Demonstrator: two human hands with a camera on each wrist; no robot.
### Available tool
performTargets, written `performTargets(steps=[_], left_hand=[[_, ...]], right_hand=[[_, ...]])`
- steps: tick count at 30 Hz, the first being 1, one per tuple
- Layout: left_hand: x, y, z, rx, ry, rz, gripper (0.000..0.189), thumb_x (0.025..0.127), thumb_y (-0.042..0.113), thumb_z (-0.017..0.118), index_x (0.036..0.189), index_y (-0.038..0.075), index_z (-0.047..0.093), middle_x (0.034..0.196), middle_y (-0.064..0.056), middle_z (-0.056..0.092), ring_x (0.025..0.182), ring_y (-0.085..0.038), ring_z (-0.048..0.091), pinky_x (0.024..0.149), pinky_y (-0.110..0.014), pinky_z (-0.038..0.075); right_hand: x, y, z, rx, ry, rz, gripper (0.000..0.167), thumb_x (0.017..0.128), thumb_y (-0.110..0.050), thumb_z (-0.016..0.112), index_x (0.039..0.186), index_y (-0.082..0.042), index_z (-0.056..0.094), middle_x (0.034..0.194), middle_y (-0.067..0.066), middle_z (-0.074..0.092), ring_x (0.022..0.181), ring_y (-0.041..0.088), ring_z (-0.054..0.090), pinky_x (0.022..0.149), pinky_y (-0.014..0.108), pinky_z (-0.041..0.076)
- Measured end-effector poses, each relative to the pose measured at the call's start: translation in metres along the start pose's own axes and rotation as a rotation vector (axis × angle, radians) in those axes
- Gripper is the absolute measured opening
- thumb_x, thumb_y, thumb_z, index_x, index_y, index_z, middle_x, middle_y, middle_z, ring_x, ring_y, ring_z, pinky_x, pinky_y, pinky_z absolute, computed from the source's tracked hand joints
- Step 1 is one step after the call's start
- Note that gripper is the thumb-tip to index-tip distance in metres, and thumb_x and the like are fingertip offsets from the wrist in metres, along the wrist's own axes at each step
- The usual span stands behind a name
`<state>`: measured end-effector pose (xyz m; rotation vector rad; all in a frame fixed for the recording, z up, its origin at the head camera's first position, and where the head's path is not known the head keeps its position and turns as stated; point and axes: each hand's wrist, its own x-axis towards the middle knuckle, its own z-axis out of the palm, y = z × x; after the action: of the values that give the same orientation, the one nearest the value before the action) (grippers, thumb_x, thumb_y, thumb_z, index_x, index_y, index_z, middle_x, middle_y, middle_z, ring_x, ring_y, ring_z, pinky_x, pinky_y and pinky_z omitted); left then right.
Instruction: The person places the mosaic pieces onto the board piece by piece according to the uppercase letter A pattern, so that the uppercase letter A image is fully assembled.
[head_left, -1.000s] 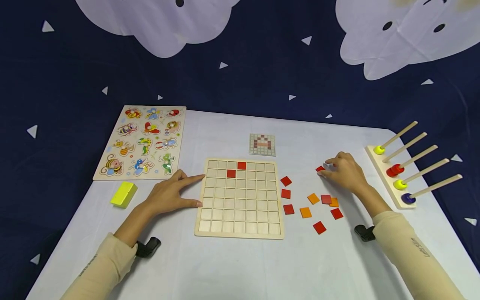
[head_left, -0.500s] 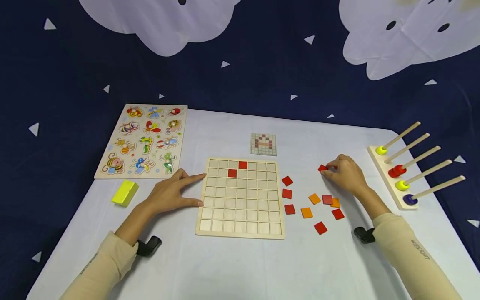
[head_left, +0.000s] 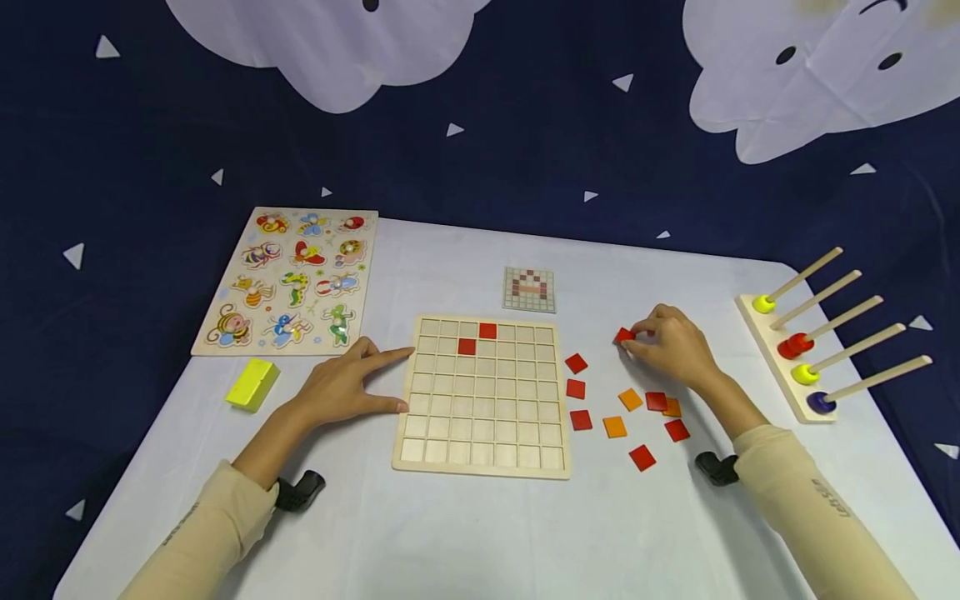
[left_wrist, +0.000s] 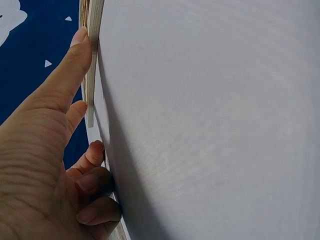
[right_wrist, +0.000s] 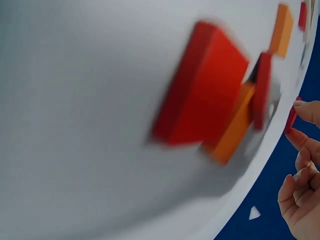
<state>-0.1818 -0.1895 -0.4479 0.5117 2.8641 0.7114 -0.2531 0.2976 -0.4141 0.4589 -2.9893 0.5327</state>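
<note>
A wooden grid board (head_left: 482,400) lies mid-table, with two red tiles, one of them a red square (head_left: 467,347), set in its upper cells. My left hand (head_left: 348,385) touches the board's left edge with thumb and index finger spread and straight. In the left wrist view the thumb (left_wrist: 70,70) lies against the board's edge (left_wrist: 93,55) and the other fingers bend inward. Right of the board, my right hand (head_left: 670,348) pinches a red tile (head_left: 623,335) between thumb and fingertips, above the table. That held red tile (right_wrist: 292,116) also shows in the right wrist view.
Loose red and orange tiles, such as an orange tile (head_left: 615,427), lie right of the board. A pattern card (head_left: 529,289) sits behind it. An insect puzzle (head_left: 288,283) and a yellow block (head_left: 252,385) are at left, a peg stand (head_left: 780,354) at right.
My right hand has moved left toward the board with the red tile pinched in it. My left hand keeps its place at the board's edge.
</note>
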Motion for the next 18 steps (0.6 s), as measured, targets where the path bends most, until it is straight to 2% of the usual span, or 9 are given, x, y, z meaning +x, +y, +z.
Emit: performTargets(steps=[4,11,18], left_hand=[[0.0,0.001,-0.001,-0.002,-0.002,-0.003,0.086,0.071,0.065,0.078,0.146,0.031,0.051,0.097,0.0,0.046,0.064,-0.014,0.039,0.057,-0.03,0.031],[-0.001,0.001,-0.001,0.001,-0.001,-0.005,0.086,0.071,0.064,0.078,0.145,0.03,0.052,0.096,0.0,0.046,0.064,-0.013,0.039,0.057,-0.029,0.031],[0.0,0.001,0.0,0.002,-0.003,-0.005,0.085,0.072,0.064,0.078,0.146,0.03,0.052,0.097,0.0,0.045,0.066,-0.013,0.039,0.057,-0.029,0.031]], right_hand=[[0.002,-0.017,0.002,0.015,0.007,-0.048,0.024,0.083,-0.016,0.077,0.097,0.003,0.076,0.084,0.009,0.054,0.084,0.025,0.05,0.07,0.038,0.043],[0.01,-0.048,0.009,0.031,-0.026,-0.106,0.027,0.082,-0.018,0.08,0.098,0.003,0.076,0.085,0.009,0.053,0.083,0.022,0.046,0.068,0.035,0.04],[0.017,-0.081,0.016,0.049,-0.034,-0.219,0.026,0.081,-0.022,0.082,0.095,0.0,0.077,0.086,0.007,0.055,0.083,0.02,0.047,0.067,0.036,0.043]])
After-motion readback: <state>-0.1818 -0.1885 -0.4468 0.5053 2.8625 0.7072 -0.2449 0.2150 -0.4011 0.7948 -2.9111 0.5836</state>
